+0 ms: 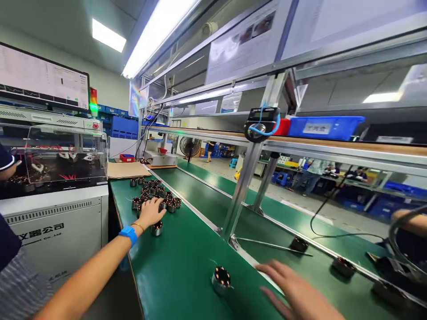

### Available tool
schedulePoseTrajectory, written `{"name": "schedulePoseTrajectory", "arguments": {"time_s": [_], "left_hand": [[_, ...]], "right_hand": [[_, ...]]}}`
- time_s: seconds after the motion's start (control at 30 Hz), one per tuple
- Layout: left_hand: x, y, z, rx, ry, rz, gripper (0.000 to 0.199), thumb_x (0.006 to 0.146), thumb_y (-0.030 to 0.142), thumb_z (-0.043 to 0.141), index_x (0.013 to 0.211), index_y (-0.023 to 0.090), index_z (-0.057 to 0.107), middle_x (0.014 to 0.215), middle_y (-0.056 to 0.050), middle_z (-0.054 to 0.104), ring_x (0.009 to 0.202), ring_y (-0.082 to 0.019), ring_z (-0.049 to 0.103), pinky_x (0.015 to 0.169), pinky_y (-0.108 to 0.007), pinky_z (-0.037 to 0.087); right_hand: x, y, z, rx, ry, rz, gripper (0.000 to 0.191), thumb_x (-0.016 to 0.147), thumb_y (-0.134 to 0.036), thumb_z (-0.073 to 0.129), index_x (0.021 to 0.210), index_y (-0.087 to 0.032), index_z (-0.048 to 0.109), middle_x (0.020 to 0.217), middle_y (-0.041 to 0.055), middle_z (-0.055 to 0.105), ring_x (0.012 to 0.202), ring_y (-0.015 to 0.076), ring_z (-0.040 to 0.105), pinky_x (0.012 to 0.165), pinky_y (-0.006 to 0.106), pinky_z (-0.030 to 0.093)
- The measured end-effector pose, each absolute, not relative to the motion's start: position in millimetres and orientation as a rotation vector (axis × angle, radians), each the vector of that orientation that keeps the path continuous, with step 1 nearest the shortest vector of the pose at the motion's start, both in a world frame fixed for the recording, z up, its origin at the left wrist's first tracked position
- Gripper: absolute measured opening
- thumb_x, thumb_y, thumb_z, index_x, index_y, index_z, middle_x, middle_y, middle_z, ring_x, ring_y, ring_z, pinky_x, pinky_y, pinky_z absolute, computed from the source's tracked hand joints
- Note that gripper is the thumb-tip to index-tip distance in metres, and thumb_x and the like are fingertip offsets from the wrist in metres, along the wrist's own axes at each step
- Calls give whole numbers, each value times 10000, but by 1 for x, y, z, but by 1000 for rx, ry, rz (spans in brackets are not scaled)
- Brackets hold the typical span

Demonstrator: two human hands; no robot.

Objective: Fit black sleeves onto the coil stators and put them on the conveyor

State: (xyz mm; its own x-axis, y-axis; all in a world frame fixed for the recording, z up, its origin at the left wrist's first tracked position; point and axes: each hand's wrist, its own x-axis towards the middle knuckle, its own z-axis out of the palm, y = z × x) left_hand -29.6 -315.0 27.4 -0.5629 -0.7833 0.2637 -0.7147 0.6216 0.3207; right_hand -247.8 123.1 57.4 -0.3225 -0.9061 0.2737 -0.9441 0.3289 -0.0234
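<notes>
My left hand [151, 214], with a blue wristband, is at the near edge of a cluster of motor stators [153, 189] on the green bench. Its fingers and thumb are around one stator [163, 206], partly hidden by the hand. Just in front of that hand stands another stator [156, 228], apart from the cluster. My right hand [293, 289] is blurred at the lower right, fingers apart, with nothing in it. A lone copper-wound stator [221, 280] stands upright on the bench to its left, not touched.
Behind a metal post [245, 191], more stators [343, 266] sit on a green conveyor belt [273, 240]. At left are a test machine [66, 155] with a clear cover, a monitor [43, 80] and another person's arm [8, 169]. A blue bin [325, 126] rests on the shelf.
</notes>
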Motion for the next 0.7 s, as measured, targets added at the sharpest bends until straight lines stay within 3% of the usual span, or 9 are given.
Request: {"name": "schedulePoseTrajectory", "arguments": {"time_s": [0.1, 0.2, 0.3, 0.43, 0.57, 0.7], "left_hand": [[-53, -348, 32, 1207, -2668, -265, 736, 939, 529, 591, 1601, 326, 342, 1617, -39, 309, 1450, -365, 307, 1182, -671, 132], [-61, -374, 27, 1297, -2771, -357, 738, 924, 584, 578, 1584, 318, 383, 1624, -71, 295, 1465, -433, 258, 1096, -772, 182], [-55, -385, 12, 1261, -2786, -378, 687, 946, 546, 544, 1580, 343, 375, 1644, -50, 251, 1483, -366, 250, 1082, -705, 320], [-50, -387, -7, 1194, -2747, -303, 664, 954, 554, 518, 1575, 380, 360, 1639, 3, 270, 1483, -294, 242, 1106, -669, 325], [-53, -387, -14, 1175, -2697, -258, 637, 939, 528, 542, 1542, 362, 418, 1599, 35, 337, 1436, -265, 314, 1081, -615, 385], [-55, -374, -15, 1106, -2684, -251, 609, 932, 489, 551, 1515, 327, 476, 1555, 19, 395, 1369, -289, 396, 1076, -573, 405]], "right_hand": [[-220, -23, 90, 2025, -2394, -119, 479, 982, -269, 542, 1450, -168, 568, 1407, 118, 502, 1287, 234, 495, 1143, 372, 388], [-216, -155, 91, 2029, -2378, -95, 573, 981, -292, 589, 1535, -179, 488, 1460, 111, 452, 1312, 265, 460, 1164, 377, 349], [-224, -254, 68, 1951, -2428, 8, 593, 1002, -343, 563, 1571, -238, 436, 1488, 90, 422, 1334, 292, 444, 1141, 406, 372], [-235, -330, 31, 1901, -2558, 61, 596, 1026, -520, 494, 1576, -301, 425, 1544, 84, 380, 1388, 342, 408, 1116, 503, 369], [-239, -349, 10, 2001, -2492, 17, 570, 1033, -481, 516, 1536, -214, 482, 1517, 136, 423, 1466, 237, 333, 1196, 426, 232], [-238, -335, 11, 1993, -2428, 10, 554, 1020, -438, 543, 1521, -205, 500, 1478, 139, 452, 1402, 240, 403, 1165, 410, 259]]}}
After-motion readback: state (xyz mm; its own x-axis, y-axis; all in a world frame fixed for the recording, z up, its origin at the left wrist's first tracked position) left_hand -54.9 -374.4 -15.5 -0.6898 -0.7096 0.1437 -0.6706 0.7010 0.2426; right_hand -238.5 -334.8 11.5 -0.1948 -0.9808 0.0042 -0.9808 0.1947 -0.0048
